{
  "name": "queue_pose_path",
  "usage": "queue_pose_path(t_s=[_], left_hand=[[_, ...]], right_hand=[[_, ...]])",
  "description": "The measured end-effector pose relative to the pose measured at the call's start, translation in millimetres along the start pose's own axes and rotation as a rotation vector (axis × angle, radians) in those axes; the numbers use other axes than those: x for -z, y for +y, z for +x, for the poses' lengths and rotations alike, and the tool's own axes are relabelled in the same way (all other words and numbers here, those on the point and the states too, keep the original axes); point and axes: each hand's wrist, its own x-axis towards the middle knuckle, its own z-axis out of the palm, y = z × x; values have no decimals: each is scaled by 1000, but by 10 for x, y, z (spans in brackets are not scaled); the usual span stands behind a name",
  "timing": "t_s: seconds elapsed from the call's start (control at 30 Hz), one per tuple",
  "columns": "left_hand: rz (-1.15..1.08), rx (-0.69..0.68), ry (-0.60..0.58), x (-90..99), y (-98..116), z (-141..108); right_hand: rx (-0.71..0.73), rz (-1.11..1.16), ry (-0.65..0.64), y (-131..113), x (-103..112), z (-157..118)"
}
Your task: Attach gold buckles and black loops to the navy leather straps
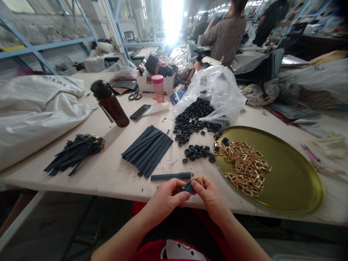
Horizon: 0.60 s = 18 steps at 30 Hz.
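Just then, the left hand [165, 197] and right hand [209, 195] were clamped together on a small black strap piece [188, 188], held over the near edge of the table [108, 174]. A longer black strap [168, 176] lay just beyond, near a brass tray [293, 181] of gold buckles [243, 168].

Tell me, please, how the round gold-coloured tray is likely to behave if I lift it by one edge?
The round gold-coloured tray looks thin and shallow, so it may flex a little. The gold-coloured buckles heaped on one half would probably make it tip that way, and its low rim seems unlikely to stop them sliding.
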Motion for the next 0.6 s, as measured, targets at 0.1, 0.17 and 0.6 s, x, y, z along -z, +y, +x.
queue_pose_path(t_s=[0.1, 0.17, 0.6], left_hand=[[-117, 49, -45, -14, 3, -4], [-133, 73, -59, -32, 10, -2], [-254, 168, -104, -105, -121, 89]], right_hand=[[137, -211, 114, 48, 7, -1], [188, -362, 116, 58, 17, -22], [327, -647, 120, 80, -23, -160]])
